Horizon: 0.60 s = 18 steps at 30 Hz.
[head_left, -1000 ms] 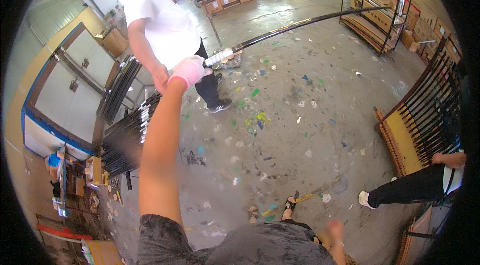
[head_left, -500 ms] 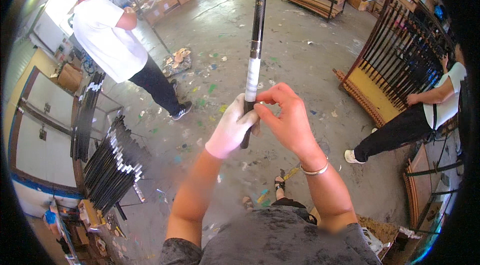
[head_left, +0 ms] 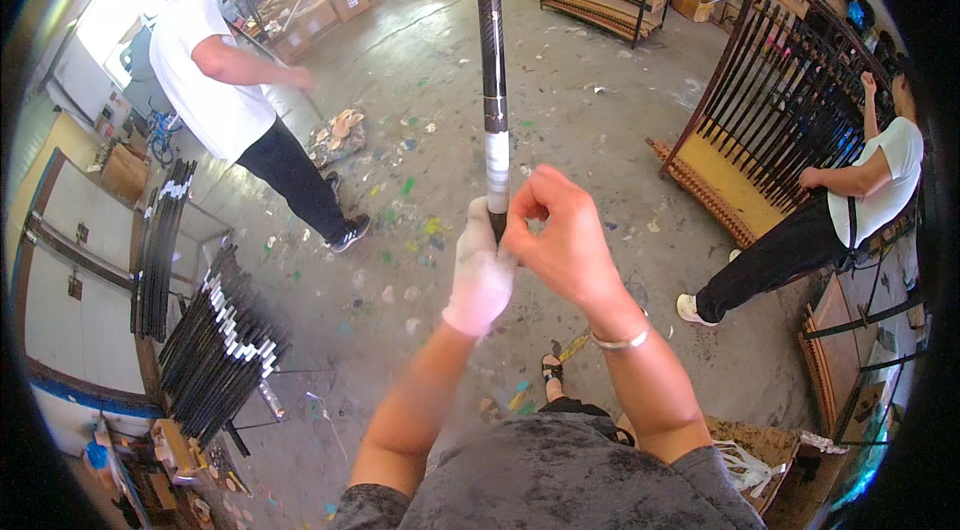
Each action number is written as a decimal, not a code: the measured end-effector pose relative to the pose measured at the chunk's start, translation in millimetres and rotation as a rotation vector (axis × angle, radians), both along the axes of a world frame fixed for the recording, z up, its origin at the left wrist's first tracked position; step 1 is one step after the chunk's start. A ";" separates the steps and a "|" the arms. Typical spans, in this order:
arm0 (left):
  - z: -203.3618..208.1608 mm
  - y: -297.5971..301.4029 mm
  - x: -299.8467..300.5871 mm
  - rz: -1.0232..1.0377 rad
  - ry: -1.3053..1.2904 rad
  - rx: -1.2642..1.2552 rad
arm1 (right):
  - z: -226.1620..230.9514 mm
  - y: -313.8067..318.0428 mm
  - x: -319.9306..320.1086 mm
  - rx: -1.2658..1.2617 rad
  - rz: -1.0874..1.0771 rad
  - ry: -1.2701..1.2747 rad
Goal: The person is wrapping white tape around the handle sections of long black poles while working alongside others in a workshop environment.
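A black, glossy fishing rod (head_left: pixel 493 50) stands nearly upright before me, with gold markings and a white wrapped band (head_left: pixel 497 165) near its lower end. My left hand (head_left: pixel 478 275), in a white glove, is closed around the rod just below that band. Bare, with a bangle at the wrist, my right hand (head_left: pixel 560 240) is pinched against the rod's right side, close to the left thumb. Whatever lies between its fingertips is hidden. The rod's upper end runs out of the picture.
Bundles of black rods (head_left: pixel 215 350) stand at the left. A person in a white shirt (head_left: pixel 200 70) stands far left; another (head_left: pixel 870 180) reaches to a rack of rods (head_left: pixel 770 100) at the right. Cartons (head_left: pixel 350 2) and a metal shelf (head_left: pixel 600 20) are at the back.
The rod has shifted slightly left and become more upright. My right hand has turned, its fingers curling more tightly. The left-hand person has lowered an arm outward.
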<state>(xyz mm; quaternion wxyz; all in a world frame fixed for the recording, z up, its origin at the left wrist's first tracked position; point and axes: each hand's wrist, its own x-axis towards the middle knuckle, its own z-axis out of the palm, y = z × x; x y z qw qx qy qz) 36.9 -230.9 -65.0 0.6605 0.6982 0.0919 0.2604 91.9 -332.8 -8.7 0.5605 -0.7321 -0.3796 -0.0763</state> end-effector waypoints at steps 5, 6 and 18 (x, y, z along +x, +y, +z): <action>25.8 5.7 -9.9 -0.254 0.155 -0.176 | 0.8 -37.3 6.9 -0.054 -0.005 0.142; 23.8 3.4 -9.7 -0.270 0.155 -0.239 | -2.6 -36.0 7.6 -0.064 0.000 0.137; -4.3 -21.1 -2.6 0.034 -0.001 0.243 | -9.0 -22.3 -1.1 -0.105 -0.129 0.027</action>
